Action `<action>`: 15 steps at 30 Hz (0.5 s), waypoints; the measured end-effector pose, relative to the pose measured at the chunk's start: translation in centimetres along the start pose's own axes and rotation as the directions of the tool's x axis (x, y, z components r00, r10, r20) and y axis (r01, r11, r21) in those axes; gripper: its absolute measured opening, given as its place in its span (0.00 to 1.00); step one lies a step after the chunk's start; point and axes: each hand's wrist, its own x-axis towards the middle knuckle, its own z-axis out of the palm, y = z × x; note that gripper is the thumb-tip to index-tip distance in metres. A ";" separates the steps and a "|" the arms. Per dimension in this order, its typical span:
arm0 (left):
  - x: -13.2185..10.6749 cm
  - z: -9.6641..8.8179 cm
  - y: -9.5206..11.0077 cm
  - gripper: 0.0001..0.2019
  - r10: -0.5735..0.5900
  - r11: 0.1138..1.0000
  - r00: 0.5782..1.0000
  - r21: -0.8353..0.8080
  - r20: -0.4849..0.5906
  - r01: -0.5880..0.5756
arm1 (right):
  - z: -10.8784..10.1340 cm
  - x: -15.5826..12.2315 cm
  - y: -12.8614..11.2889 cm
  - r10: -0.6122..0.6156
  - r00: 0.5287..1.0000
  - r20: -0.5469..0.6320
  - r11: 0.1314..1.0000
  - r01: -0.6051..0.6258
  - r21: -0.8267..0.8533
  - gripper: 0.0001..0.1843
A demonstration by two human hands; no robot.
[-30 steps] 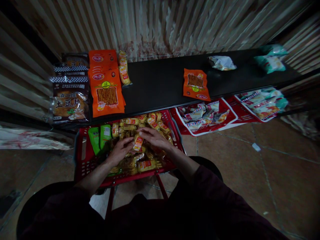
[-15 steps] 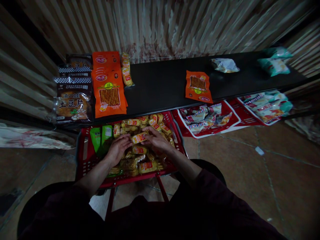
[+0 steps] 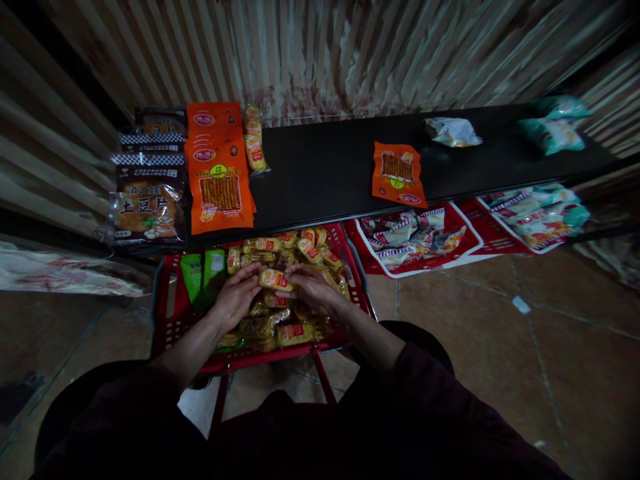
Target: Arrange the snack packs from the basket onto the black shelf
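Note:
Between my two hands is a small yellow snack packet (image 3: 276,280) with a red and white label, held over a red basket (image 3: 161,300). My left hand (image 3: 239,293) is closed on the packet's left end. My right hand (image 3: 314,288) grips its right end, fingers bent round it. Below and around them, many similar yellow snack packets (image 3: 296,333) in clear wrapping fill the basket. A green bag (image 3: 203,275) lies at the basket's left side, left of my left hand.
A black shelf (image 3: 315,167) runs behind the basket. On it stand brown bags (image 3: 147,207), orange bags (image 3: 220,190), a column of yellow packets (image 3: 255,150), a lone orange bag (image 3: 397,173), a white packet (image 3: 454,131) and green-white bags (image 3: 553,135). More red baskets (image 3: 473,223) sit beneath, right.
The held packet has turned, its right end now lower, and my right hand has dropped slightly. My left hand has shifted a little along with it. The view has moved only slightly.

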 end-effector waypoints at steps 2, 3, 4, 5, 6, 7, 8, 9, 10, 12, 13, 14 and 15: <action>0.1 -0.1 -0.2 0.09 -0.016 1.000 0.999 -0.010 -0.044 0.015 | 0.4 0.1 0.3 -0.005 1.000 -0.024 0.998 0.006 0.067 0.17; 0.1 -0.2 -0.3 0.07 -0.035 0.999 0.998 -0.018 -0.048 0.034 | 0.5 0.2 0.4 -0.016 0.999 -0.039 0.995 0.019 0.094 0.17; 0.0 -0.2 -0.5 0.05 -0.055 0.998 0.998 -0.024 -0.041 0.054 | 0.6 0.2 0.7 -0.029 0.998 -0.054 0.993 0.035 0.114 0.17; 0.0 -0.2 -0.6 0.04 -0.071 0.997 0.997 -0.027 -0.028 0.071 | 0.7 0.3 0.9 -0.042 0.997 -0.066 0.990 0.050 0.128 0.18; -0.1 -0.2 -0.7 0.04 -0.078 0.997 0.997 -0.022 -0.016 0.078 | 0.7 0.4 1.2 -0.056 0.995 -0.078 0.988 0.067 0.137 0.18; -0.2 -0.1 -0.9 0.05 -0.078 0.997 0.997 -0.006 -0.007 0.078 | 0.8 0.4 1.4 -0.068 0.994 -0.091 0.987 0.080 0.138 0.18; -0.3 -0.1 -1.0 0.07 -0.073 0.997 0.997 0.019 -0.002 0.073 | 0.8 0.3 1.6 -0.074 0.992 -0.103 0.988 0.087 0.131 0.18; -0.4 -0.1 -1.1 0.10 -0.065 0.997 0.998 0.048 -0.006 0.065 | 0.8 0.3 1.7 -0.075 0.991 -0.110 0.989 0.088 0.118 0.18; -0.4 -0.1 -1.2 0.12 -0.051 0.996 0.999 0.077 -0.019 0.052 | 0.8 0.2 1.8 -0.071 0.991 -0.111 0.991 0.082 0.102 0.17; -0.3 -0.1 -1.3 0.15 -0.011 0.992 0.999 0.123 -0.048 0.017 | 0.8 0.0 1.9 -0.059 0.994 -0.092 0.996 0.064 0.054 0.17; -0.3 -0.2 -1.2 0.16 0.012 0.991 0.998 0.136 -0.060 -0.004 | 0.8 -0.1 2.0 -0.056 0.996 -0.073 0.998 0.058 0.025 0.16; -0.2 -0.2 -1.2 0.18 0.034 0.990 0.997 0.142 -0.066 -0.024 | 0.8 -0.2 2.0 -0.052 0.997 -0.050 0.999 0.052 0.000 0.16; -0.2 -0.2 -1.1 0.19 0.049 0.989 0.996 0.146 -0.068 -0.039 | 0.7 -0.2 2.0 -0.044 0.999 -0.026 0.999 0.043 -0.021 0.16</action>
